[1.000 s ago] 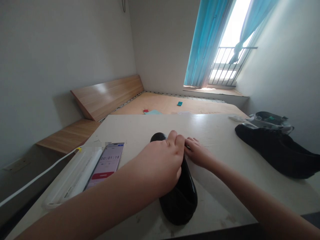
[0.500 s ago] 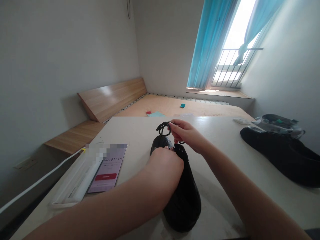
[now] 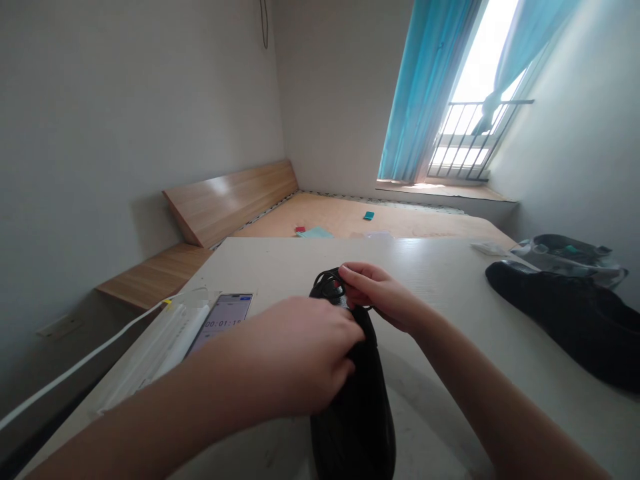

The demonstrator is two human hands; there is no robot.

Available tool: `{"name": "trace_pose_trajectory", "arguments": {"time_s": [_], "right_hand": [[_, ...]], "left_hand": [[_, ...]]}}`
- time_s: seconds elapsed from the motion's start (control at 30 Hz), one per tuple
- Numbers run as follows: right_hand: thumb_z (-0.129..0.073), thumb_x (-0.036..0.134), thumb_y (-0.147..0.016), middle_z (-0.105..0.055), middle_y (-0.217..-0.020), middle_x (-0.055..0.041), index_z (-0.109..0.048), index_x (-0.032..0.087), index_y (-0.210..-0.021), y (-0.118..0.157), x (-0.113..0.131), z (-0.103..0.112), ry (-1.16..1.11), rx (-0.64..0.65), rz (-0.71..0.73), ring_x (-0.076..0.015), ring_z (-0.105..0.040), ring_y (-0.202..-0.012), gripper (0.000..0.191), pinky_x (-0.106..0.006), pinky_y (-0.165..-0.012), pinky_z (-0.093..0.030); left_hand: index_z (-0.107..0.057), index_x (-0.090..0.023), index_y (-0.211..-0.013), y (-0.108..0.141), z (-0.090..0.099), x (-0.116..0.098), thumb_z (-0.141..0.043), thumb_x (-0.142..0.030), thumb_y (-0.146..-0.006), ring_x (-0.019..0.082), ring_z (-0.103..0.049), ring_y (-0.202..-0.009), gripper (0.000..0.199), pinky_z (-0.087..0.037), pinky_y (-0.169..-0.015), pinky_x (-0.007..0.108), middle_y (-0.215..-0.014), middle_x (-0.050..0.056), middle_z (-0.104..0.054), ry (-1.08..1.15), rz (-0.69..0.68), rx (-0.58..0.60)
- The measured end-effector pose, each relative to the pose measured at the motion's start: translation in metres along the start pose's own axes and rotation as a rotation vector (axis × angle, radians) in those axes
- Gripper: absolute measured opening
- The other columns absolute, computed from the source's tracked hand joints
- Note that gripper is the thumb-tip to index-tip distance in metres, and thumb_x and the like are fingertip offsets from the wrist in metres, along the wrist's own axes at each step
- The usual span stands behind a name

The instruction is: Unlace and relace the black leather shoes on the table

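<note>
A black lace-up shoe [image 3: 357, 427] lies lengthwise on the table in front of me. My right hand [image 3: 373, 287], at its far end, pinches a black shoelace [image 3: 329, 283], which hangs in loops over that end. Over the middle of the shoe, by the eyelets, is my left hand [image 3: 320, 353], slightly blurred. Its fingers are curled down against the shoe. Whether they grip a lace or the shoe itself is hidden behind the hand.
A second black shoe [image 3: 565, 313] stands to the right beside a clear plastic bag [image 3: 600, 263]. On the left lie a phone [image 3: 227, 313] showing a timer and a clear plastic case [image 3: 150, 373], with a white cable [image 3: 85, 360] nearby. Beyond the table [image 3: 430, 267] is a bed [image 3: 415, 223].
My left hand has pulled back from the far end and curled its fingers. My right hand has come lower with the lace, whose loops now rest nearer the shoe. The view has shifted slightly.
</note>
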State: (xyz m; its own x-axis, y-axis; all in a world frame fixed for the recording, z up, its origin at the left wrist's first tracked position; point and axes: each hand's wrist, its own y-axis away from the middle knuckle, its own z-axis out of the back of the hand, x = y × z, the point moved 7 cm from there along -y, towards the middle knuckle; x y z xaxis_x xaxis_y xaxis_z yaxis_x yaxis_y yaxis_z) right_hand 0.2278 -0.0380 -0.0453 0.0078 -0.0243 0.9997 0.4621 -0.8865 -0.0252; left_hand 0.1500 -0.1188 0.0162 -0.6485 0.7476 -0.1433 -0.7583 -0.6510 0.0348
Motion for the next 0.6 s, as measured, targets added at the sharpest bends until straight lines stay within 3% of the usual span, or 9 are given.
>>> {"name": "trace_pose_trajectory", "arguments": {"time_s": [0.03,0.1,0.17,0.27,0.33,0.47,0.6], "right_hand": [[-0.061,0.058,-0.078,-0.039,-0.061,0.0066,-0.052,0.017,-0.074,0.0,0.001,0.001,-0.007,-0.01,0.006,-0.0051,-0.035,-0.051,0.043,-0.019,-0.049,-0.03],[-0.062,0.058,-0.077,-0.041,-0.062,0.0062,-0.056,0.018,-0.078,0.001,0.003,0.003,-0.013,-0.042,0.025,-0.0054,-0.036,-0.052,0.041,-0.02,-0.05,-0.033],[-0.065,0.056,-0.075,-0.044,-0.064,0.0056,-0.058,0.017,-0.077,0.001,0.007,0.005,-0.004,-0.073,0.06,-0.0057,-0.038,-0.053,0.039,-0.02,-0.052,-0.035],[-0.069,0.051,-0.073,-0.047,-0.062,0.0043,-0.059,0.016,-0.07,0.0,0.013,0.009,0.037,-0.133,0.118,-0.0071,-0.043,-0.057,0.036,-0.021,-0.052,-0.035],[-0.07,0.049,-0.073,-0.051,-0.064,0.0033,-0.063,0.016,-0.072,0.0,0.015,0.017,0.063,-0.205,0.147,-0.0077,-0.045,-0.059,0.033,-0.021,-0.054,-0.035],[-0.072,0.052,-0.07,-0.055,-0.07,0.0014,-0.063,0.016,-0.072,-0.002,0.012,0.038,0.051,-0.348,0.146,-0.0076,-0.045,-0.058,0.037,-0.022,-0.053,-0.037],[-0.07,0.059,-0.069,-0.049,-0.067,0.0028,-0.053,0.017,-0.065,-0.003,0.007,0.057,-0.071,-0.401,0.125,-0.0069,-0.043,-0.056,0.045,-0.023,-0.058,-0.044]], "left_hand": [[-0.068,-0.023,-0.094,0.002,0.01,0.01,-0.049,-0.028,-0.086,0.02,-0.065,-0.087,0.021,-0.048,-0.077,0.031,-0.097,0.003,-0.071,0.01,0.053,-0.035],[-0.062,-0.022,-0.11,0.004,0.034,0.034,-0.04,-0.034,-0.092,0.022,-0.062,-0.097,0.031,-0.046,-0.081,0.034,-0.112,0.005,-0.067,-0.001,0.211,-0.218],[-0.054,-0.02,-0.125,0.001,0.043,0.051,-0.036,-0.043,-0.093,0.025,-0.059,-0.106,0.043,-0.043,-0.086,0.035,-0.124,0.008,-0.062,0.008,0.283,-0.303],[-0.066,-0.02,-0.105,-0.012,0.031,0.063,-0.032,-0.047,-0.093,0.023,-0.062,-0.083,0.045,-0.039,-0.067,0.03,-0.096,0.007,-0.07,0.018,0.286,-0.188],[-0.07,-0.02,-0.084,-0.016,0.028,0.069,-0.033,-0.046,-0.092,0.02,-0.058,-0.067,0.045,-0.031,-0.056,0.029,-0.076,0.006,-0.068,-0.023,0.317,-0.18],[-0.067,-0.021,-0.082,-0.01,0.041,0.08,-0.038,-0.046,-0.089,0.019,-0.052,-0.06,0.039,-0.025,-0.053,0.03,-0.071,0.006,-0.064,-0.078,0.382,-0.309],[-0.061,-0.021,-0.085,0.005,0.063,0.103,-0.037,-0.044,-0.09,0.017,-0.049,-0.058,0.033,-0.027,-0.054,0.03,-0.067,0.004,-0.059,-0.002,0.506,-0.465]]}}
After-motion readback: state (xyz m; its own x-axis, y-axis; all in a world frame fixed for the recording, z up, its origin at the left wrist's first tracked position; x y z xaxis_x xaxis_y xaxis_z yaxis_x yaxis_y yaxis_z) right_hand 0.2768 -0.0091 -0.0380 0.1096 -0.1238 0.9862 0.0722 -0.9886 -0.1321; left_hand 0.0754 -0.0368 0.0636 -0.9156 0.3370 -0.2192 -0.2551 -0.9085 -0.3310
